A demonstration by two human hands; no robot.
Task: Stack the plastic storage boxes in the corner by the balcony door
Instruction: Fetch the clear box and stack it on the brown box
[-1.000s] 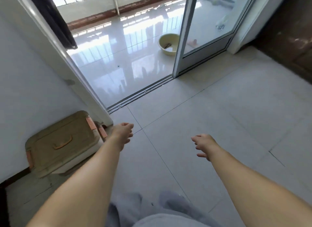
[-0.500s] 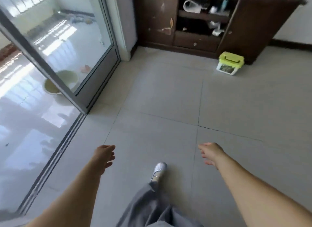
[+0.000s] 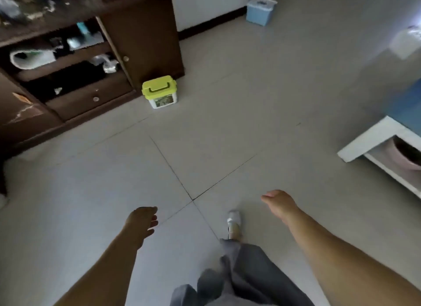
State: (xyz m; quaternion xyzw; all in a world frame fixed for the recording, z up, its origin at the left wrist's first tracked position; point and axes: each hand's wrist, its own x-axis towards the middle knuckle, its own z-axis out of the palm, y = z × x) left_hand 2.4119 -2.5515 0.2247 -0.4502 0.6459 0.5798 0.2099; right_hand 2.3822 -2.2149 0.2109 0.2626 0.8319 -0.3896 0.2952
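A small white storage box with a lime-green lid and handle (image 3: 160,91) stands on the floor against the corner of a dark wooden cabinet (image 3: 141,39). A pale blue lidded box (image 3: 261,10) sits far off by the white wall. My left hand (image 3: 141,222) and my right hand (image 3: 278,204) hang low over the tiled floor, both empty with loosely spread fingers, well short of either box. The balcony door and its corner are out of view.
The cabinet has open shelves with clutter and a drawer (image 3: 91,99). A white low bench (image 3: 373,137) juts in at the right, with a pink basin (image 3: 407,155) under it. My foot in a white shoe (image 3: 234,219) steps forward on the grey tiles.
The view has swung right, away from the balcony door and the tan box beside it, to the cabinet and the green-lidded box. Both hands stay empty.
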